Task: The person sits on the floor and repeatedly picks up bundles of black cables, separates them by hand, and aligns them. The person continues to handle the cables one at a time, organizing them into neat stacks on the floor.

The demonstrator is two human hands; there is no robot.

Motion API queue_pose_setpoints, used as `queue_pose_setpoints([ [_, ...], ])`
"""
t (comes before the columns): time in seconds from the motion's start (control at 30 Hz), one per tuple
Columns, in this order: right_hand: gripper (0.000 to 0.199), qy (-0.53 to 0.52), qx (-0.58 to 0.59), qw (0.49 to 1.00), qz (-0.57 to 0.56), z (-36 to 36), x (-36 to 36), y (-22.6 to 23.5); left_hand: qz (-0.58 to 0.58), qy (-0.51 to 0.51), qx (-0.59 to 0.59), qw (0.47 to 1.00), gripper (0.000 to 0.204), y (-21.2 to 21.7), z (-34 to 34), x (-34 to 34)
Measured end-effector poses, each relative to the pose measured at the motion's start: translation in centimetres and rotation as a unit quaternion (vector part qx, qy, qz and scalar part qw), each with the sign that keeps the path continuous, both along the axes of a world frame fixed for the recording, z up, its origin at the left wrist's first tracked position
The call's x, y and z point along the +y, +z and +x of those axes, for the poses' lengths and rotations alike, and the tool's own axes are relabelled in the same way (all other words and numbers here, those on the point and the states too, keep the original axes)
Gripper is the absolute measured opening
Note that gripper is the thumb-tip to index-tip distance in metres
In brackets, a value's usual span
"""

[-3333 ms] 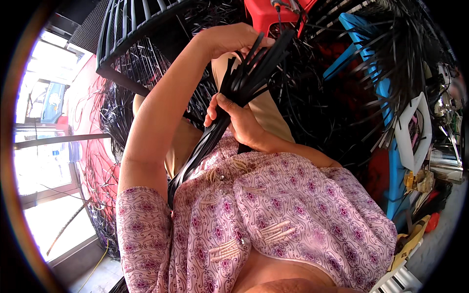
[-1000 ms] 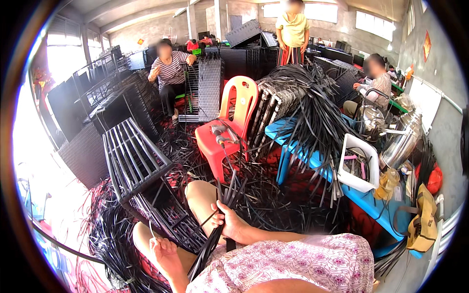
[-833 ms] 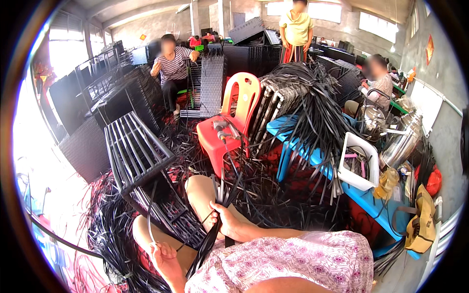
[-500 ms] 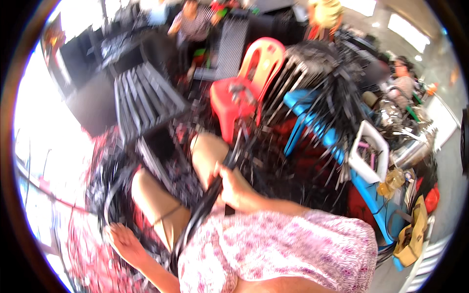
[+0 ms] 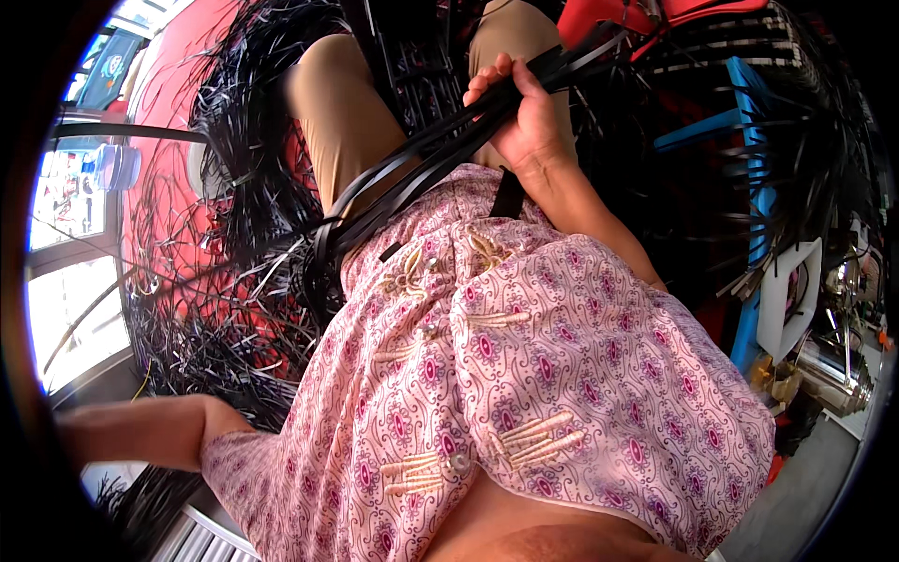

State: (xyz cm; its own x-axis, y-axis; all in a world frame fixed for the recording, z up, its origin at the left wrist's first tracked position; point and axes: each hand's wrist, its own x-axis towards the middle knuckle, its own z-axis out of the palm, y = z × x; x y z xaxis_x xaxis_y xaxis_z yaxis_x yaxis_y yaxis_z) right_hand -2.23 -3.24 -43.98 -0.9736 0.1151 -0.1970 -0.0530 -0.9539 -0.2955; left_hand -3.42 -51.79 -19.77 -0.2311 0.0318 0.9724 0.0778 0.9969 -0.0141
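My right hand (image 5: 526, 122) is closed around a bundle of long, flat black plastic strips (image 5: 398, 178) just above my lap. The strips run from the fist down across my thigh to the left, and their other ends stick out past the hand toward the upper right. My left arm (image 5: 140, 429) stretches out to the left, and its hand is lost beyond the dark rim of the picture. A single black strip (image 5: 131, 131) reaches across the left side.
A tangled heap of black strips (image 5: 253, 112) covers much of the red floor (image 5: 169, 215) at left. To the right stand a blue stool (image 5: 760, 206), a white plastic basket (image 5: 787, 300) and a shiny metal flask (image 5: 833, 370). Part of a red chair (image 5: 609, 23) shows at the top.
The view has tilted down toward my lap. My left hand has swung from beside my left knee out past the left edge. My right hand still grips the strips, its palm now turned up.
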Motion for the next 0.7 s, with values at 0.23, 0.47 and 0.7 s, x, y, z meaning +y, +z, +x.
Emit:
queue_pose_setpoints([
  [0.23, 0.028, 0.019, 0.052, 0.998, -0.038, 0.8, -0.3, 0.1, -0.063, -0.500, -0.126, 0.854, 0.015, -11.5, -0.9, 24.3],
  [0.47, 0.030, 0.003, 0.034, 0.999, -0.018, 1.5, -0.8, 1.2, 0.059, -0.495, -0.356, 0.791, 0.020, -16.0, 1.2, 28.5],
  [0.7, 0.029, 0.030, 0.086, 0.995, -0.034, 1.6, -0.5, 0.4, 0.124, -0.435, -0.405, 0.795, 0.010, -17.0, 1.2, 28.6],
])
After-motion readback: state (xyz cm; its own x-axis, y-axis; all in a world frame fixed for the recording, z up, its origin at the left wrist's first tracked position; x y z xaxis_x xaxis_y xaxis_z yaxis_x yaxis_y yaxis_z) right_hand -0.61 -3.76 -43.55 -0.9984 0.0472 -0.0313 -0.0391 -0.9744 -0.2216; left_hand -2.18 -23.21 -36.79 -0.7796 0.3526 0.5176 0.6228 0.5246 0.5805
